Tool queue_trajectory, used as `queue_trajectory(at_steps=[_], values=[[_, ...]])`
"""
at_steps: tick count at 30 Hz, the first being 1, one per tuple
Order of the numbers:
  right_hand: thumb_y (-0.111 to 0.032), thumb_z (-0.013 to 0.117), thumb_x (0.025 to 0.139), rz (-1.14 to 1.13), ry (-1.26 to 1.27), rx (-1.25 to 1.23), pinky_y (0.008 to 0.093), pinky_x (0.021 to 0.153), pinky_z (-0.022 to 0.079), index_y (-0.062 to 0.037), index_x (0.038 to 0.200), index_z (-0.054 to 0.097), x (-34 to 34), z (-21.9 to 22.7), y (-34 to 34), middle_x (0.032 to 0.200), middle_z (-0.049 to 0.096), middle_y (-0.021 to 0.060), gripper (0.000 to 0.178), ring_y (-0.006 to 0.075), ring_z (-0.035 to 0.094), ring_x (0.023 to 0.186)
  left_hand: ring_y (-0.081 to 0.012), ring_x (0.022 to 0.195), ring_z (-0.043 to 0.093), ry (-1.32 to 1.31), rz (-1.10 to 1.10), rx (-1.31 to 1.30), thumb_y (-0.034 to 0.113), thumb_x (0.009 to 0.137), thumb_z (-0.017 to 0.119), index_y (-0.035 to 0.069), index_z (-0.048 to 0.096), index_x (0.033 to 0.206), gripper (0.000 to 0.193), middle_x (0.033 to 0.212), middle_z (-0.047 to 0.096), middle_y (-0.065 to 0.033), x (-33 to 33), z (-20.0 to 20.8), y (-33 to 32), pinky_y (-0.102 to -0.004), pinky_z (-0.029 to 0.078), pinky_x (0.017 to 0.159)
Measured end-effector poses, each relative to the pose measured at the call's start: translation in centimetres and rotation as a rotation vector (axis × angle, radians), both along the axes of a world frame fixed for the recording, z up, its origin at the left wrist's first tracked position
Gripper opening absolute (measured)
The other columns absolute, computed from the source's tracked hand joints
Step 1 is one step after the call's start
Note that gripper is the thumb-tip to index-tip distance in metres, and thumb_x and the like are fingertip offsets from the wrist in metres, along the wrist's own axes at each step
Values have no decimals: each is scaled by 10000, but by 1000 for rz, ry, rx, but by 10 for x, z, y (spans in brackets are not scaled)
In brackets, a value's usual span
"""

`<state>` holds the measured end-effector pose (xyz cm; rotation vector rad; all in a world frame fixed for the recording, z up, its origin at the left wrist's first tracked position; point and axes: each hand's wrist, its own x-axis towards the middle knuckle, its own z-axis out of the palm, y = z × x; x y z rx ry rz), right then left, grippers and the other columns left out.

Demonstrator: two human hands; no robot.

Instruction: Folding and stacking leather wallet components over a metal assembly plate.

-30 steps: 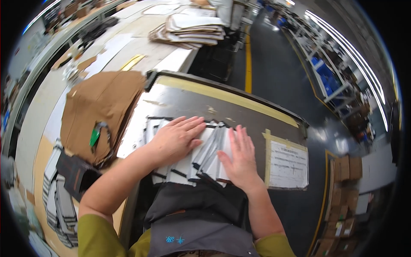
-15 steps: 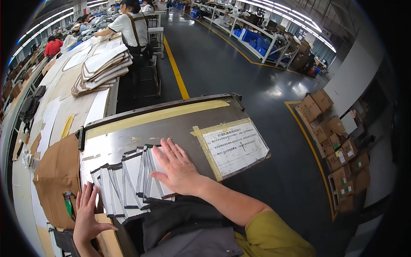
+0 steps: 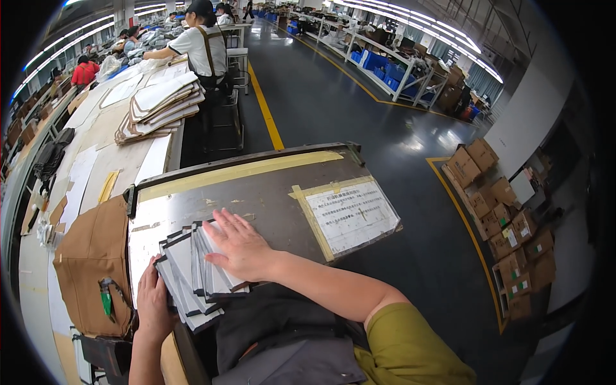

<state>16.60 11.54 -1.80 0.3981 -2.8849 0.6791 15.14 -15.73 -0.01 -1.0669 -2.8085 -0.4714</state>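
Overlapping flat white rectangular panels with black edging (image 3: pixel 178 273) lie fanned on a worn metal work surface (image 3: pixel 269 192) in front of me. My right hand (image 3: pixel 240 251) rests flat on the right-hand panels, fingers stretched out and thumb apart. At the pile's left side, my left hand (image 3: pixel 154 305) has its fingers extended against the panels' edges. Its thumb and palm are partly hidden, and I see no grip around a panel.
A brown fabric piece (image 3: pixel 93 269) hangs at the surface's left. A taped paper notice (image 3: pixel 353 215) is on its right. Beyond stand stacked white, brown-edged sheets (image 3: pixel 160 106) and a seated co-worker (image 3: pixel 205 48). Cardboard boxes (image 3: pixel 497 221) line the floor at right.
My left hand has moved right, up against the panels' left edges. My right hand has shifted slightly left. The panels now lie closer together, in a narrower fan.
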Motion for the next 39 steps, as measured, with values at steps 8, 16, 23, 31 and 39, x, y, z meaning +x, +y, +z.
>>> queue_trajectory(at_steps=[8, 16, 23, 31, 39], values=[[-522, 429, 1016, 129, 84, -39, 524, 1199, 194, 5, 1487, 366, -6, -3, -14, 1539, 290, 326, 710, 457, 248, 1461, -431, 1310, 428, 175, 127, 375, 63, 657, 784, -17, 398, 1408, 849, 1442, 431, -241, 7, -18, -13, -474, 385, 1063], [-453, 452, 1025, 150, 97, -104, 512, 1191, 225, -10, 1481, 385, -11, -10, -7, 1528, 323, 315, 639, 442, 300, 1444, -371, 1395, 424, 440, -345, 100, 140, 763, 663, 89, 467, 1408, 677, 1458, 489, -179, -20, 15, 19, -512, 232, 1163], [-200, 394, 1042, 354, -339, -1170, 384, 1154, 357, -11, 1510, 349, -34, -16, 10, 1494, 435, 247, 507, 316, 456, 1371, -268, 1305, 524, 309, -444, 21, 56, 637, 679, 101, 580, 1316, 688, 1419, 543, -109, -15, 50, 88, -465, 294, 1139], [-126, 484, 1037, 196, -641, -1708, 282, 976, 525, 26, 1363, 443, -32, 11, 36, 1330, 585, 187, 362, 178, 634, 1129, -251, 950, 676, 234, -508, -40, 159, 606, 791, 127, 639, 1167, 582, 1133, 671, -87, -29, 91, 118, -386, 490, 851], [-570, 491, 1000, -27, -358, -1727, 297, 867, 509, -34, 1217, 624, -41, 15, 93, 1133, 686, 42, 593, 132, 656, 967, -368, 852, 683, 17, -183, -180, 343, 679, 846, 114, 666, 1092, 506, 856, 708, -158, -69, 124, 145, -452, 533, 764]])
